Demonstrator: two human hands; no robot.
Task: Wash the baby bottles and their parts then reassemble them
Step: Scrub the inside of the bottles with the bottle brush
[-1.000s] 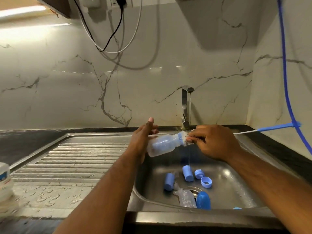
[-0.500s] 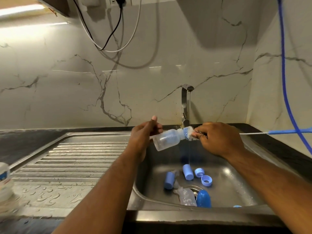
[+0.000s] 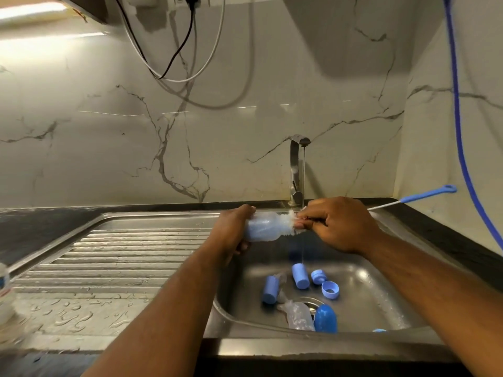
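bottle (image 3: 262,228) gripped in left hand (image 3: 231,235) over the steel sink (image 3: 381,297), right hand (image 3: 341,224) pinching brush (image 3: 424,196), marble wall (image 3: 245,123) behind sink.

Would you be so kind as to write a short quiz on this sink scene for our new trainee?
1. True or false: the left hand holds the bottle upright.
2. The right hand grips a: A) sponge B) brush C) cloth
3. Short answer: where do the loose blue parts lie?

Key: 1 false, it lies sideways; 2 B; 3 in the sink.
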